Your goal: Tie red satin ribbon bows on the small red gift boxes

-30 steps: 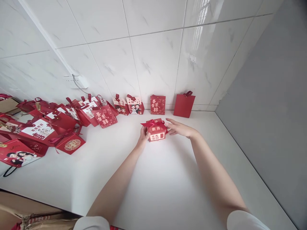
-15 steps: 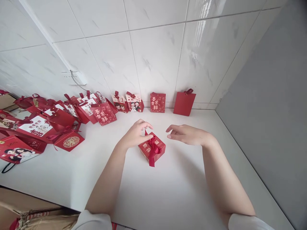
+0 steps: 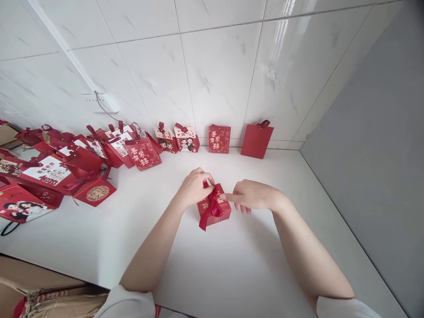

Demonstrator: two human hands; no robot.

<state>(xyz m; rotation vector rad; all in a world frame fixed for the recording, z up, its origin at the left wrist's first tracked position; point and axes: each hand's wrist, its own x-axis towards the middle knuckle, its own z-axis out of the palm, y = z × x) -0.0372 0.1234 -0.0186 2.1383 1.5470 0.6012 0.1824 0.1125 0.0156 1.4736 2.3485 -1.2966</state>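
Observation:
A small red gift box (image 3: 216, 210) with a red ribbon bow lies on the white counter (image 3: 232, 265) in front of me. My left hand (image 3: 194, 187) rests curled on the box's far left top, its fingers pinching the ribbon. My right hand (image 3: 252, 195) comes in from the right with its forefinger stretched out and its tip touching the bow on top of the box; the other fingers are curled under.
Several red gift bags and boxes stand along the tiled wall, such as a plain red bag (image 3: 256, 140) and a patterned one (image 3: 219, 138), and lie piled at the left (image 3: 59, 172). A grey wall (image 3: 374, 145) bounds the counter on the right. Cardboard (image 3: 36, 291) shows at bottom left.
The box was held up between both hands, then laid flat on the counter nearer me. My right hand has since moved left until its forefinger touches the bow.

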